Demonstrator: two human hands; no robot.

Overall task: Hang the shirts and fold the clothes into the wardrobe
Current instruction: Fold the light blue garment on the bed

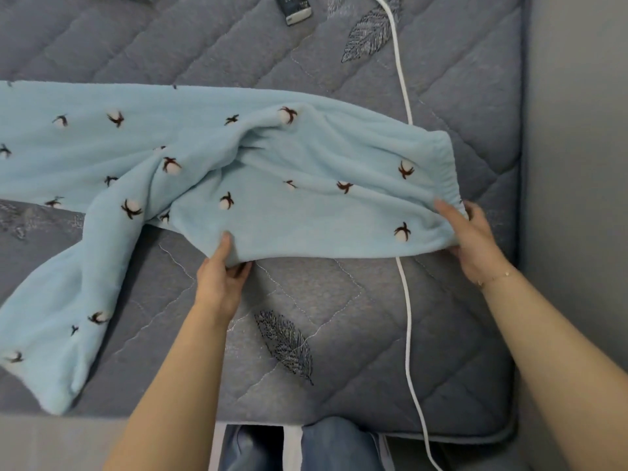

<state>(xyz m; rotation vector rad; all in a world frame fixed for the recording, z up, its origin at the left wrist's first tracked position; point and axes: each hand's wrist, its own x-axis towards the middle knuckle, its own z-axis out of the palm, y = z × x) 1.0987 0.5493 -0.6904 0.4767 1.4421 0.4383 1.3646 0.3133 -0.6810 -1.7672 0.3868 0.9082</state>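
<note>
Fleece trousers [238, 158] lie across the mattress [441, 317], waistband toward its right edge, legs running off past the left. Your left hand [221, 280] pinches the near hem of the seat; your right hand [475, 239] grasps the waistband corner. Pull both apart to flatten the bunched middle, then bring the near leg, which trails toward the front edge, onto the far one. The white cable [406, 300] runs under the waistband; keep it out of the fold. Leg ends are cut off; the dark item [294, 8] at the far edge is probably a remote.
</note>
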